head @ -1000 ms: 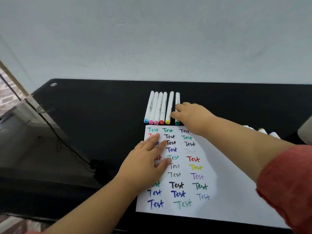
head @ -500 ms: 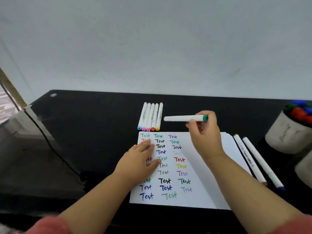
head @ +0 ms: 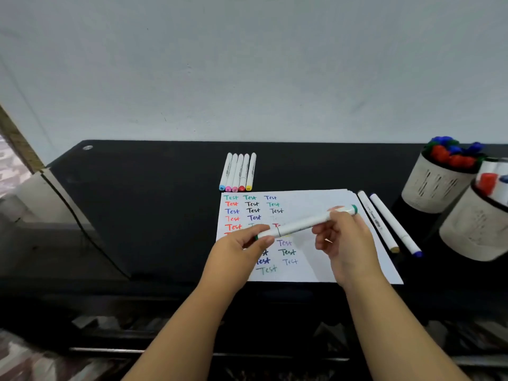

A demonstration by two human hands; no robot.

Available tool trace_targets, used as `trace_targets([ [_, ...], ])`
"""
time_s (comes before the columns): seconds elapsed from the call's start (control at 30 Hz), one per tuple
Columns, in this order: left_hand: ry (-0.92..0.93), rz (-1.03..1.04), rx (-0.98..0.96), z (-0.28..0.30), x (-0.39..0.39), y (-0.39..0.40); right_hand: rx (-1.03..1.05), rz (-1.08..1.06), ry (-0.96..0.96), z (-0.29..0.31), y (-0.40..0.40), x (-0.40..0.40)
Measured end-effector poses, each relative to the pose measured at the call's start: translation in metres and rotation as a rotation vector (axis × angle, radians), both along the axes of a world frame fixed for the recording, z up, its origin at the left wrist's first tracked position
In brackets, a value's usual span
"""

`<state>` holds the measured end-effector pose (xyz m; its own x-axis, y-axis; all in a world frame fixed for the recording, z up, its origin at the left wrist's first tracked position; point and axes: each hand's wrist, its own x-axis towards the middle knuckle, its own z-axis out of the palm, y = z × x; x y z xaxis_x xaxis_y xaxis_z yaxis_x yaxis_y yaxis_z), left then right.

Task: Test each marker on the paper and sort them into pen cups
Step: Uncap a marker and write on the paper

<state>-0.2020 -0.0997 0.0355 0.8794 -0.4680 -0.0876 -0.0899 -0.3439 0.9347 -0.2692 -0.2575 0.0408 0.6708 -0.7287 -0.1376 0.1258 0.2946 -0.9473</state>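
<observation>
black table (head: 137, 204), pale wall (head: 247, 64) behind, silver disc (head: 87, 147) at its far-left corner

- You hold one marker (head: 302, 225) in two hands.
- Five markers (head: 238, 171) lie at twelve o'clock.
- Two markers (head: 387, 222) at three o'clock.
- Two pen cups (head: 437, 185).
- One paper (head: 310, 199).

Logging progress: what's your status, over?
Both hands, left hand and right hand, grip green marker above paper. Cap still on. Nothing in the way.
</observation>
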Motion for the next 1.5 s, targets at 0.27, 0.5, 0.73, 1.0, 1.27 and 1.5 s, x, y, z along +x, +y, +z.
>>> trace_targets([
  [0.27, -0.032, -0.085, 0.092, 0.011, -0.013, -0.002, -0.027, 0.29, 0.094, -0.006, 0.012, 0.004],
  [0.5, 0.04, -0.1, 0.149, 0.008, -0.007, -0.001, -0.085, 0.332, 0.176, -0.005, 0.015, 0.011],
  [0.73, 0.064, -0.153, 0.187, 0.009, 0.002, -0.001, -0.162, 0.348, 0.198, -0.007, 0.018, 0.014],
  [1.0, -0.014, -0.147, 0.259, 0.007, 0.002, -0.001, -0.129, 0.266, 0.157, -0.009, 0.023, 0.015],
  [1.27, 0.1, -0.225, 0.149, 0.011, 0.013, 0.013, 0.034, 0.112, 0.083, -0.007, 0.005, 0.017],
  [1.5, 0.042, -0.059, 0.192, 0.005, 0.019, 0.012, 0.046, 0.075, 0.086, -0.011, -0.009, 0.009],
])
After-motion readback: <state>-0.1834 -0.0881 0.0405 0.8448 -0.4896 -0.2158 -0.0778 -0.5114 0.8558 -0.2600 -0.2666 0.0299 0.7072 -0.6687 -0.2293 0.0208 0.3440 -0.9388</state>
